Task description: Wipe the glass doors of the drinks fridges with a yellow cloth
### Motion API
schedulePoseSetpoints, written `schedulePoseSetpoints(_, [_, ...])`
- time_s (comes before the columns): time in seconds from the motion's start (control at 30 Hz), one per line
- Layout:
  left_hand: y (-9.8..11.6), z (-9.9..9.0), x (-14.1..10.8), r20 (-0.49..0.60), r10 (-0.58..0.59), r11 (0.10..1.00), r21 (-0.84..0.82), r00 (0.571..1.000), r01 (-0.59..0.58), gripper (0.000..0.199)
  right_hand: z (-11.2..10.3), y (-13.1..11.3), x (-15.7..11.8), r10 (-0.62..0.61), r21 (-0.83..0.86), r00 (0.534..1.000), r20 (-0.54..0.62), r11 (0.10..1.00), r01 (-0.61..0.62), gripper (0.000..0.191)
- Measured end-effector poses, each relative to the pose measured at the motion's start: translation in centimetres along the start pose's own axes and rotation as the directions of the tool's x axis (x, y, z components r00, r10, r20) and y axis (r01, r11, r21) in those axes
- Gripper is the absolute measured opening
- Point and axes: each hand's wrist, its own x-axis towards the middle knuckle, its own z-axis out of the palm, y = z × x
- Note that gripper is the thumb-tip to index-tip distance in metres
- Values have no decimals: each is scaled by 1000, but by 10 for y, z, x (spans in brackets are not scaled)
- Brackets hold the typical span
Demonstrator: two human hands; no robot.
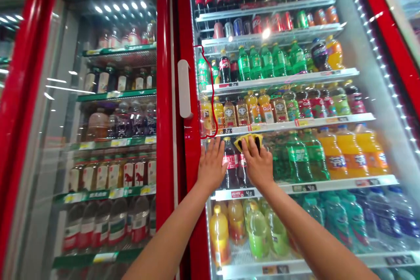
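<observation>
My left hand (pixel 212 162) lies flat with its fingers stretched out against the glass door (pixel 229 192) of a red drinks fridge, close to the door's left edge. To its right, my right hand (pixel 258 162) presses a yellow and black cloth (pixel 244 141) to the same glass. The cloth is bunched under the fingers, and part of it is hidden by them. Above my left hand a white door handle (pixel 184 89) is fixed to the red frame (pixel 193 162). Behind the glass, dark cola bottles (pixel 230 162) stand between and behind my hands.
Shelves behind the glass carry green soda bottles (pixel 297 153), orange drink bottles (pixel 337 151), and rows of cans (pixel 262 24). A second red-framed fridge (pixel 163 96) with bottles stands on the left. A light strip (pixel 382 59) runs down the right side.
</observation>
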Motion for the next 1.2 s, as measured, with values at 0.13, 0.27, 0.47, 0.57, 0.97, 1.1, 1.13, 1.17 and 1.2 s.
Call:
schedulePoseSetpoints(0.13, [9,11,3,-14,-4,1000,-18,1000,4,78,-6,4,22,-76,-38,987,145,996,82,67])
schedulePoseSetpoints(0.27, [19,12,6,-52,-20,998,-63,998,16,75,-12,18,38,32,-63,989,142,998,-24,66])
schedulePoseSetpoints(0.47, [41,12,7,-49,1,996,-87,999,-5,71,-8,26,-3,-34,-35,996,84,999,37,63])
schedulePoseSetpoints(0.57, [53,13,16,-45,-2,997,-79,999,-2,71,-7,50,14,-130,17,990,55,991,129,68])
schedulePoseSetpoints(0.97, [116,7,62,1,47,997,-64,999,-47,70,-8,124,21,-165,62,985,58,985,161,68])
schedulePoseSetpoints(1.1, [129,7,72,6,64,996,-63,998,-63,71,-14,162,29,2,31,999,-32,1000,-1,62])
schedulePoseSetpoints(1.13, [133,7,74,4,71,995,-65,997,-71,72,-14,169,22,19,43,998,-56,999,-17,62])
schedulePoseSetpoints(1.17, [136,7,76,-1,80,994,-68,997,-79,72,-12,175,13,7,66,997,-74,998,-2,61])
schedulePoseSetpoints(1.2, [140,7,78,-7,90,993,-71,996,-90,72,-11,179,5,-36,96,996,-85,994,44,60])
